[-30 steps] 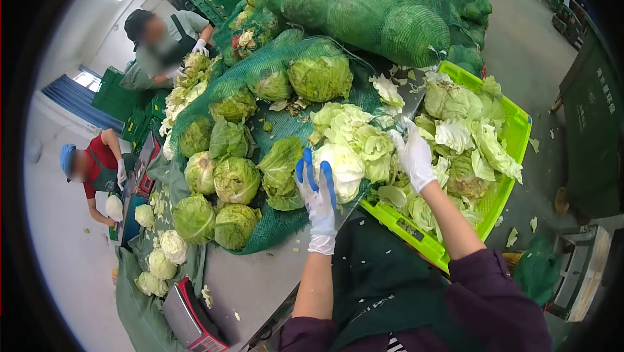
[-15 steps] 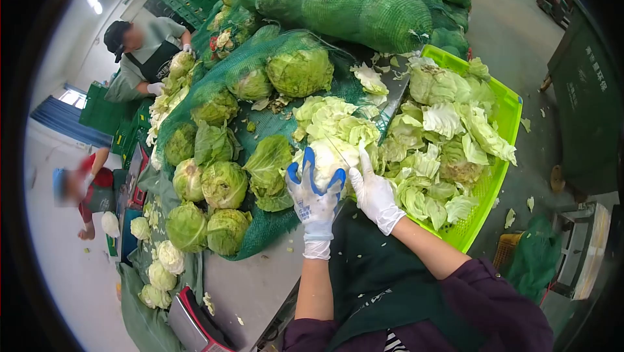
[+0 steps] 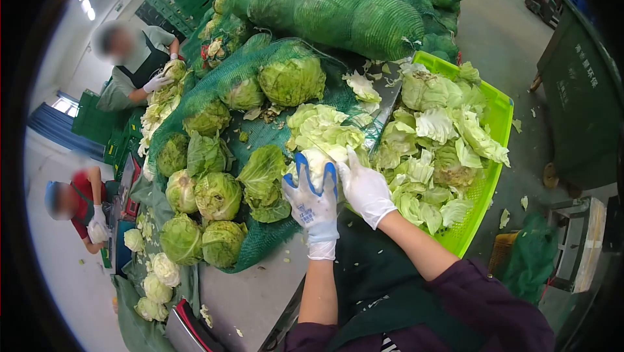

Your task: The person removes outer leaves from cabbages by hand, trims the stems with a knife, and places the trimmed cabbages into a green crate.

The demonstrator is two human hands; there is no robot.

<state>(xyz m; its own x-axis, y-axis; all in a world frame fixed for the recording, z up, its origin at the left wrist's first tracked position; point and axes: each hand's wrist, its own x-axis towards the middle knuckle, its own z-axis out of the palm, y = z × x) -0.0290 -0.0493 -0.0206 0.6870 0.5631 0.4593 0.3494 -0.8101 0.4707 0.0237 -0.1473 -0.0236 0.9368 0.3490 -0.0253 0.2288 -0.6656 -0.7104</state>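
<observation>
My left hand (image 3: 312,196), in a white and blue glove, grips a pale trimmed cabbage (image 3: 318,163) from the near side, thumb and fingers spread round it. On the cabbage's right side lies my right hand (image 3: 365,186), in a thin white glove, with its index finger stretched forward; a thin dark line like a blade shows near its fingertips, too small to make out. Loose leaves (image 3: 325,124) are piled just beyond the cabbage. To the left, several whole green cabbages (image 3: 218,196) rest on green netting (image 3: 260,238).
A bright green crate (image 3: 497,102) holding cut leaves stands at right. Netted cabbages (image 3: 357,14) fill the back. Two co-workers (image 3: 140,69) are at the left. A dark green bin (image 3: 578,92) stands far right, and trimmed cabbages (image 3: 156,287) lie lower left.
The view has shifted slightly. My hands remain at the cabbage, my right fingers now lying closer over its top. The co-worker at far left has brought a hand down to a white cabbage.
</observation>
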